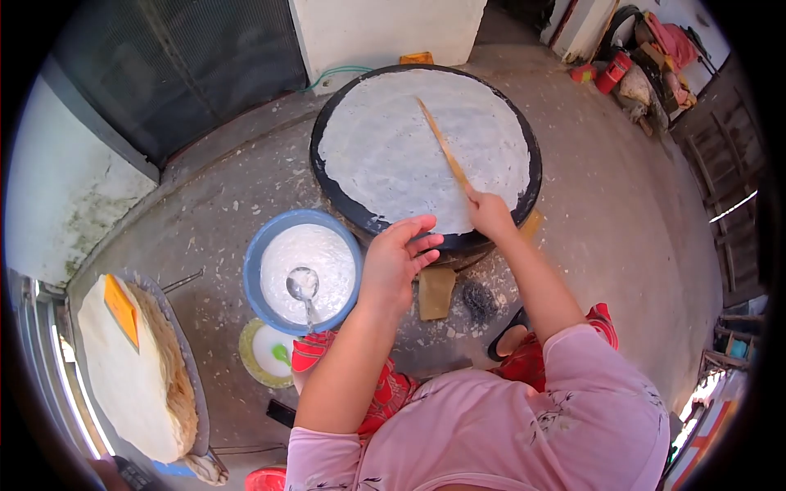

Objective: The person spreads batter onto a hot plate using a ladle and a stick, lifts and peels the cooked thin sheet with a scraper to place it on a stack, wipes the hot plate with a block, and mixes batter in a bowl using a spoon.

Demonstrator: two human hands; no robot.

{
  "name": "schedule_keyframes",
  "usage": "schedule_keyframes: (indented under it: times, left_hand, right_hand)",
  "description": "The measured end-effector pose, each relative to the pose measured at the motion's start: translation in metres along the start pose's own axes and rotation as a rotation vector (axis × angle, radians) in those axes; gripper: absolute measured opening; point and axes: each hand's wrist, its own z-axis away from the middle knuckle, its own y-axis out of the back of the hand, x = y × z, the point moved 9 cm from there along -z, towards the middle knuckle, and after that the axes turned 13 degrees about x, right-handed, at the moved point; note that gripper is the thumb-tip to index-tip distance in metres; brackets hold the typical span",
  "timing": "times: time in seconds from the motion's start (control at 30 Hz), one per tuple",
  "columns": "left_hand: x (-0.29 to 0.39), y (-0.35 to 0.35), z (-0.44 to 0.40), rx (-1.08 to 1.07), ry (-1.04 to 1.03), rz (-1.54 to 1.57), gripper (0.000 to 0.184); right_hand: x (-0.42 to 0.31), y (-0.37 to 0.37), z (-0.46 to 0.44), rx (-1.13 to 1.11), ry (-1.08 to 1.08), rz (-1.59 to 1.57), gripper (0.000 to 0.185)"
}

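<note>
A thin white batter sheet (385,147) covers most of the large round black griddle (534,176) in front of me. My right hand (491,214), closed, grips the near end of a long thin wooden spatula (446,147), whose blade lies over the sheet toward its far middle. At the griddle's near edge my left hand (401,260) is held up with fingers apart and loosely bent, holding nothing. Left of that hand stands a blue basin (252,266) of white batter (282,254), with a metal ladle (302,285) resting in it.
A smaller yellow-green bowl (250,360) with white liquid and a green utensil (281,353) stands beside the basin. A tall stack of thin flatbreads (123,376) with a yellow scraper (121,311) on top is at left. Near my feet lie a brown block (436,293) and dark scouring wool (479,301).
</note>
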Motion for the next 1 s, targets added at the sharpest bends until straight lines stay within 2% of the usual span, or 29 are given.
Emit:
schedule_keyframes:
  times: [0.03,0.1,0.17,0.2,0.23,0.27,0.37,0.43,0.47,0.53,0.57,0.6,0.67,0.7,0.77,0.83,0.87,0.9,1.0]
  left_hand:
    - [0.0,0.0,0.001,-0.004,0.001,0.003,0.025]
    - [0.002,0.003,0.0,-0.003,-0.005,0.007,0.025]
    - [0.001,0.001,0.0,-0.04,-0.005,0.028,0.025]
    - [0.0,0.001,0.0,-0.028,-0.004,0.034,0.025]
    - [0.001,-0.002,0.001,-0.029,-0.011,0.03,0.024]
    - [0.002,-0.002,0.001,-0.02,-0.021,0.03,0.024]
    - [-0.003,-0.002,-0.003,-0.003,0.002,0.03,0.022]
    - [-0.004,0.0,-0.006,0.03,0.005,0.042,0.022]
    - [-0.005,-0.001,-0.006,0.023,0.012,0.044,0.023]
    - [-0.005,0.0,-0.006,0.025,0.011,0.053,0.024]
    - [-0.004,0.0,-0.006,0.023,0.012,0.054,0.024]
    - [-0.003,0.0,-0.006,0.02,0.015,0.053,0.024]
    - [0.002,0.001,-0.004,0.031,0.003,0.059,0.024]
    - [0.004,0.001,-0.004,0.019,-0.003,0.062,0.024]
    - [0.012,0.004,-0.003,0.026,-0.028,0.077,0.025]
    - [0.034,0.01,0.005,0.032,-0.119,0.125,0.021]
    - [0.046,0.02,0.009,0.066,-0.144,0.14,0.021]
    - [0.067,0.03,0.016,0.085,-0.257,0.191,0.021]
    - [0.132,0.081,0.051,0.167,-0.559,0.373,0.022]
  right_hand:
    - [-0.007,0.005,0.009,0.0,0.003,0.001,0.031]
    - [-0.025,0.008,0.039,-0.095,-0.105,-0.311,0.028]
    - [-0.06,-0.004,0.078,-0.309,-0.078,-0.701,0.025]
    - [-0.085,0.0,0.096,-0.282,-0.004,-0.79,0.021]
    - [-0.098,-0.015,0.118,-0.547,-0.105,-0.685,0.023]
    - [-0.11,-0.028,0.134,-0.596,-0.171,-0.739,0.021]
    - [-0.106,-0.115,0.17,-0.735,-0.245,-0.697,0.027]
    - [-0.119,-0.152,0.179,-0.768,-0.154,-1.206,0.047]
    - [-0.127,-0.161,0.181,-0.794,-0.145,-1.21,0.047]
    - [-0.139,-0.187,0.191,-0.972,-0.381,-1.213,0.056]
    - [-0.145,-0.183,0.191,-0.912,-0.411,-1.335,0.06]
    - [-0.129,-0.207,0.202,-0.928,-0.402,-1.333,0.06]
    - [-0.083,-0.285,0.236,-1.165,-0.673,-1.476,0.058]
    - [-0.096,-0.262,0.236,-1.181,-0.664,-1.472,0.058]
    - [-0.127,-0.184,0.216,-0.901,-0.127,-0.883,0.055]
    - [-0.125,-0.165,0.225,-0.699,0.257,-0.787,0.044]
    - [-0.085,-0.191,0.241,-0.871,0.093,-0.585,0.046]
    - [-0.041,-0.211,0.259,-1.028,-0.063,-0.364,0.047]
    - [-0.014,-0.178,0.27,-1.013,-0.183,-0.467,0.044]
